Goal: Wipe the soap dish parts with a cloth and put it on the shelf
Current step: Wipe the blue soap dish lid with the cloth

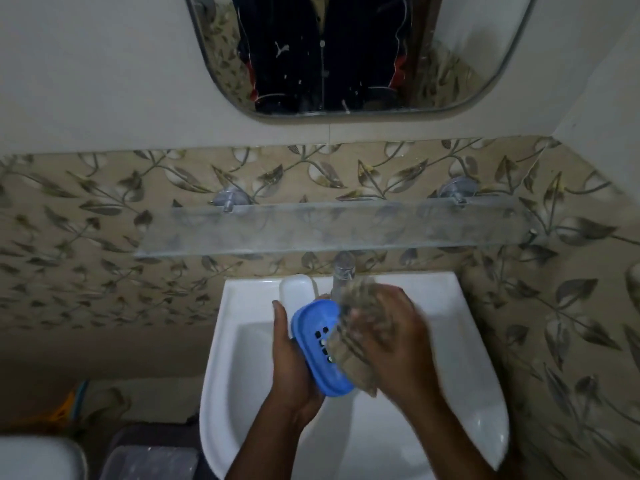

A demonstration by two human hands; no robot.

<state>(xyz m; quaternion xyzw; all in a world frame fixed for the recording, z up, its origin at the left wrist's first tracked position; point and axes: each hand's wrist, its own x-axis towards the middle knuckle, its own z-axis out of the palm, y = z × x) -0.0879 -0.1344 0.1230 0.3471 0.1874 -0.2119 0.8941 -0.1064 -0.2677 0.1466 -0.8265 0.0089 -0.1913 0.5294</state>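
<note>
A blue oval soap dish part with drain holes is held tilted over the white sink; my left hand grips it from below and the left. My right hand presses a grey-brown cloth against the blue part's right side, and the hand is blurred. A white soap dish part lies on the sink's back rim, left of the tap. The glass shelf hangs on the wall above the sink with nothing on it.
A chrome tap stands at the back of the sink, just behind the cloth. A mirror hangs above the shelf. A white object and a dark box sit at lower left on the floor side.
</note>
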